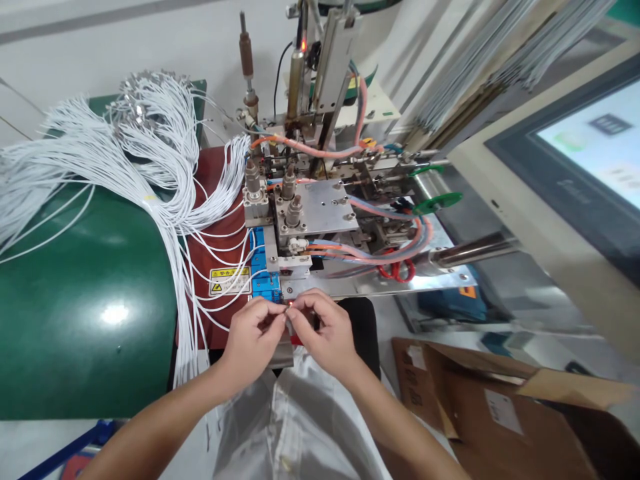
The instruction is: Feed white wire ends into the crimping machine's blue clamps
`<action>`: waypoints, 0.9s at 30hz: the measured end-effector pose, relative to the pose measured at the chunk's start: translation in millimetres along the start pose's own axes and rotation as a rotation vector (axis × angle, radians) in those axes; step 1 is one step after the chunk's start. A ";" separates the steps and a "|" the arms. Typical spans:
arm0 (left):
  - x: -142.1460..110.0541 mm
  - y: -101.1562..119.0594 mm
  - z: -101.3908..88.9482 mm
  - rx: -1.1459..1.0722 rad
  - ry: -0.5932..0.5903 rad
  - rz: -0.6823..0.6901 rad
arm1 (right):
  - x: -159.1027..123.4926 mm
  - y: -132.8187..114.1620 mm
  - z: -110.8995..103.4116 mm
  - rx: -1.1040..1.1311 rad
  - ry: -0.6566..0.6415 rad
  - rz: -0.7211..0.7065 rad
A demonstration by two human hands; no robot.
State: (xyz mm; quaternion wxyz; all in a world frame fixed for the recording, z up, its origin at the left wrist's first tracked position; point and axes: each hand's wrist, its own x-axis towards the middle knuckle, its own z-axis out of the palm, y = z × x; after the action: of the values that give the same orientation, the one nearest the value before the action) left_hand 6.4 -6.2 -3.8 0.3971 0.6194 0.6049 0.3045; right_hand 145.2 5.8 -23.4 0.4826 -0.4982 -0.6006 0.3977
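Observation:
My left hand (256, 341) and my right hand (325, 331) meet at the front edge of the machine (320, 207), thumbs and forefingers pinched together. Whatever is between the fingertips is tiny and dark, too small to name. Just beyond them are blue wire holders (265, 283) along the machine's left side, with white wires running into them. A small red light glows by the fingertips. Left of the machine, a thick bundle of white wires (173, 247) drapes over a red-brown plate (213, 180). Metal ends (140, 107) cluster at the back of the bundle.
A green surface (90, 300) lies to the left. At the right, a monitor (565, 180) leans into view above an open cardboard box (495, 413). A spool with green flanges (433, 190) and orange air hoses (360, 253) are on the machine. A warning label (229, 281) is near my left hand.

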 end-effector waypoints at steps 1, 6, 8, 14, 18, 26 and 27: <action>1.3 1.6 -4.1 0.053 -0.033 0.029 | 3.0 -0.5 -5.0 -0.025 -0.070 0.001; 6.1 7.9 -22.6 0.314 -0.302 0.168 | 13.9 -2.7 -19.8 -0.127 -0.435 0.048; 5.9 6.3 -23.3 0.313 -0.302 0.157 | 12.8 -1.5 -16.5 -0.098 -0.437 0.071; 1.7 -4.9 -11.0 0.033 0.022 0.009 | -6.1 4.3 13.4 0.213 0.022 0.162; 1.8 -7.1 -9.4 -0.059 0.063 -0.035 | -13.4 9.2 20.4 0.229 0.050 0.196; 0.9 -11.4 -6.7 -0.033 0.030 -0.025 | -3.1 4.7 16.1 0.370 0.044 0.354; 0.9 -11.4 -6.0 -0.027 0.029 -0.026 | -2.9 3.6 17.2 0.379 0.044 0.366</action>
State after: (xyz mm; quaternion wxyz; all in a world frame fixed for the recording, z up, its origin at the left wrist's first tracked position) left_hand -4.5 -5.1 -10.7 0.4005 0.6015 0.6146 0.3162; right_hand 129.3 3.7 -31.2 0.5004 -0.5078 -0.4043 0.5730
